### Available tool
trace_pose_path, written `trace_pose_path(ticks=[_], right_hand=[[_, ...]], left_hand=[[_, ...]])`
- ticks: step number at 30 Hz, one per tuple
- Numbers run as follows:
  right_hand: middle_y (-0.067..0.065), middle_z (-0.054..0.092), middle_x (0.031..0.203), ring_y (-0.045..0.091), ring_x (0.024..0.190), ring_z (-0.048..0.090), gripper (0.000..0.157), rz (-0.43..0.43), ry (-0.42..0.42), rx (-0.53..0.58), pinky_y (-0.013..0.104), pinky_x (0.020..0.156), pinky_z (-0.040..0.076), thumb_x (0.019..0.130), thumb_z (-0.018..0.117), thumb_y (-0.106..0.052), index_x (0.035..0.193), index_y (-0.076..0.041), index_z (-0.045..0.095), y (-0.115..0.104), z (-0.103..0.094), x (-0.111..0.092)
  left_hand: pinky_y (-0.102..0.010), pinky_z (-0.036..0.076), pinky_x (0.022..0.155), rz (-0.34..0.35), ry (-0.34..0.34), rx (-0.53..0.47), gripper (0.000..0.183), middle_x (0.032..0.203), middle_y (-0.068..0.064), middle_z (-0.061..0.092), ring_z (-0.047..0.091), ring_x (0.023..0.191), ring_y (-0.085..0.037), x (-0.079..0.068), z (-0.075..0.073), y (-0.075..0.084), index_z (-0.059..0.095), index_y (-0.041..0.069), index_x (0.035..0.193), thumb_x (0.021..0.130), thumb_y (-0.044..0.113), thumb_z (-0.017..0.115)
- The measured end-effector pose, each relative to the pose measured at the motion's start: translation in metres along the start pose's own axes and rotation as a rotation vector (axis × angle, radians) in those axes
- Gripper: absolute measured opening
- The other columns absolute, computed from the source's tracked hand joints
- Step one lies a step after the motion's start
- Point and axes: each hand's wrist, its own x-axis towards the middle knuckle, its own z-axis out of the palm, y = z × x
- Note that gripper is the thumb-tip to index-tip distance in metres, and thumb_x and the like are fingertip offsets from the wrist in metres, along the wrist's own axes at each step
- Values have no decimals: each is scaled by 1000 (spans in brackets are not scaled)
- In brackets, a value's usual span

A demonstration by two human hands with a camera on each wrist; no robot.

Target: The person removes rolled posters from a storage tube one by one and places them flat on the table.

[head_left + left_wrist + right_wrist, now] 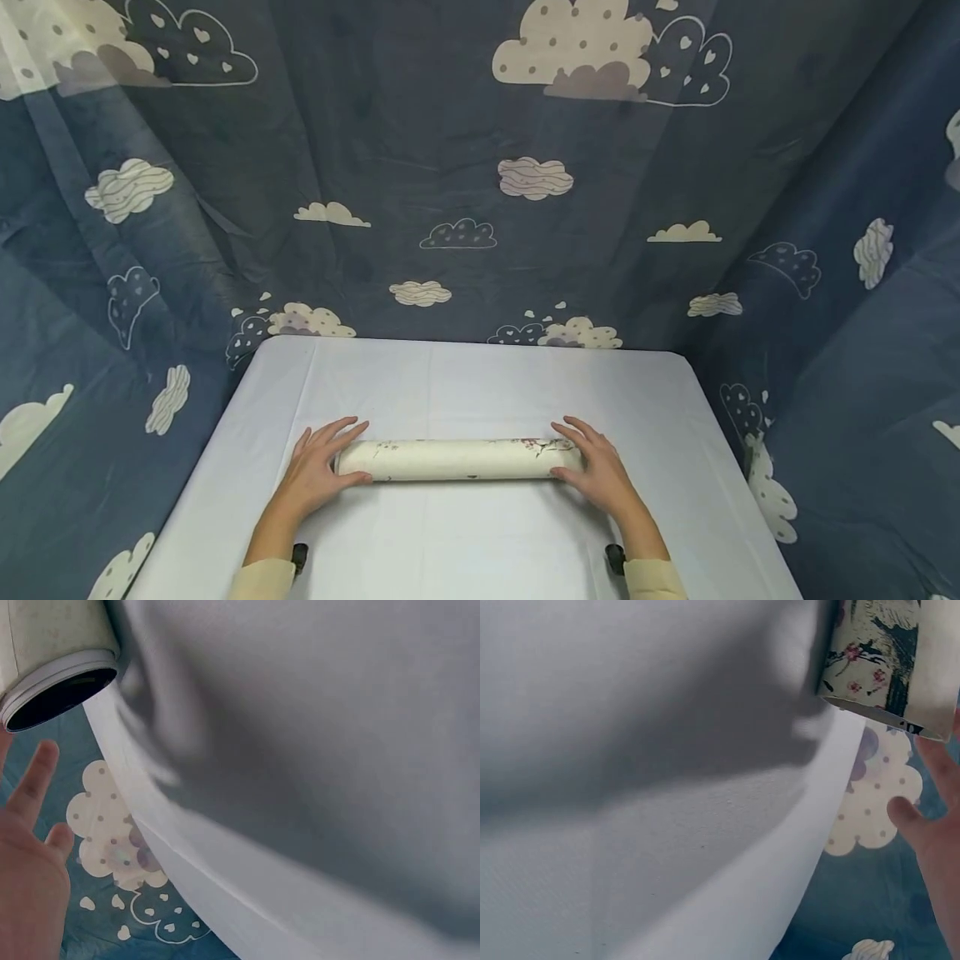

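A cream paper roll [461, 460] printed with dark branches and pink blossoms lies crosswise on the white-covered table [480, 542]. My left hand [313, 473] is at its left end, thumb along the near side and straight fingers spread beyond the far side. At the other end my right hand [602, 473] mirrors this, its fingers spread and extended. In the left wrist view the roll [56, 637] shows a dark hollow end with a pale rim. The right wrist view shows the blossom print on the roll [874, 667] close up, fingers near its end.
A dark blue curtain [397, 142] with cloud prints hangs behind the table and along both sides. The table's far edge has rounded corners. A black band piece [299, 557] sits at the left wrist, another black piece [615, 558] at the right.
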Motion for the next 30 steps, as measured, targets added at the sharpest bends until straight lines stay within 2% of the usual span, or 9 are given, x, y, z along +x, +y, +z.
trace_pose_path(ticks=[3,8,16,23,30], right_hand=[[13,55,158,45,143,54,72,-8,-10,14,72,111,42,84,90,-21,150,-22,61,2,1,-4],[9,60,152,41,139,59,66,11,-12,3,66,109,48,85,89,-17,146,-22,65,5,5,-12],[6,67,139,34,132,63,52,-31,45,-82,57,107,52,84,90,-19,133,-19,73,9,7,-17],[9,68,138,35,130,64,51,-70,66,-126,57,105,54,84,90,-17,132,-18,73,11,5,-9],[9,67,138,35,132,63,52,-80,34,-110,57,108,52,83,90,-13,132,-17,73,13,-1,3]], left_hand=[[-76,21,121,15,-6,-7,84,156,-11,59,53,144,-43,1,3,0,63,21,149,74,44,94],[-73,23,121,24,-20,5,75,152,-10,63,56,142,-42,9,8,2,67,20,145,76,36,94],[-65,24,126,-28,-68,-26,57,139,-6,72,64,134,-36,27,12,9,75,23,134,80,32,92],[-67,25,124,-32,-52,-28,54,134,-9,75,67,129,-38,27,13,13,77,19,131,80,30,92],[-70,23,123,-78,-67,-33,59,136,-8,74,66,131,-38,19,15,20,75,17,134,79,33,92]])
